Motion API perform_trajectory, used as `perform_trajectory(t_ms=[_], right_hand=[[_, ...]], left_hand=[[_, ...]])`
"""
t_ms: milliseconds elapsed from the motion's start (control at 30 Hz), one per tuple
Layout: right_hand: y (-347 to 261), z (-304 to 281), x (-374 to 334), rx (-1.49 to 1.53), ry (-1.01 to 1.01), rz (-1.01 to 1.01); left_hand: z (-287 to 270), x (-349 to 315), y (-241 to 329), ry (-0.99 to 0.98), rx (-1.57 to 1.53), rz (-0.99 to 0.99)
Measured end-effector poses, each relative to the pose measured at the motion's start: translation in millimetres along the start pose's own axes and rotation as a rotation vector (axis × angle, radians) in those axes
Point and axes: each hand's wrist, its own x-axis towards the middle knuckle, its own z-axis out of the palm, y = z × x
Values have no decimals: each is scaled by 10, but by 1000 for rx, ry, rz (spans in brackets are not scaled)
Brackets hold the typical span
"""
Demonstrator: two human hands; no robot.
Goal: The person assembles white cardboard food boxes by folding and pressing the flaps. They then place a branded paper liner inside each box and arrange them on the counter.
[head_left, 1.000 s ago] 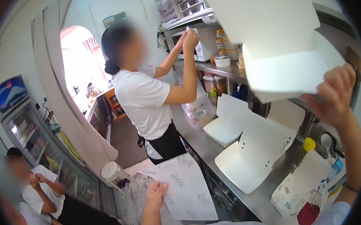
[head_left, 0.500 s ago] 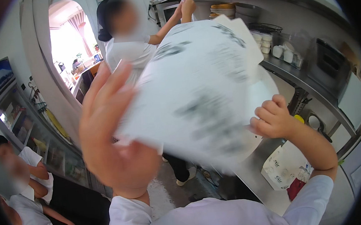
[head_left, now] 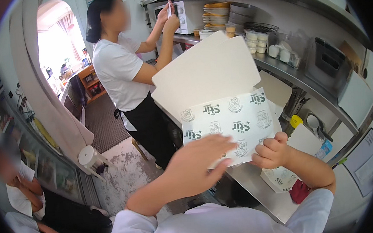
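A sheet of white paper printed with dark grey-green lettering and round emblems [head_left: 223, 122] lies straight ahead of the person's hands, over the tray part of an open white card box with rounded lid corners [head_left: 205, 78]. The box appears raised above the near edge of the stainless-steel counter [head_left: 261, 195], its lid leaning away toward the upper left.

The right hand [head_left: 271, 151] is curled tight at the box's lower right corner; whether it pinches the paper too, I cannot tell. The left hand [head_left: 202, 156], fingers loosely spread, reaches across the paper's near edge from the left; whether it presses or only hovers is unclear. Both hands are close to the sheet, the right at its corner, the left nearer its middle.

The sheet's visible part is wider than deep, its long axis running side to side and rising slightly rightward. It looks thin, fairly flat and uncreased, its far edge nearly straight along the lid's fold.
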Motion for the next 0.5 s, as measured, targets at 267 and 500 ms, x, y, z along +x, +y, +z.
perform_trajectory(t_ms=[267,500], right_hand=[[-324,133,-35,204,26,166],[-494,206,134,328,44,76]], left_hand=[[292,-430,-738,548,-1465,-815],[469,-773,-972,566,-1711,-864]])
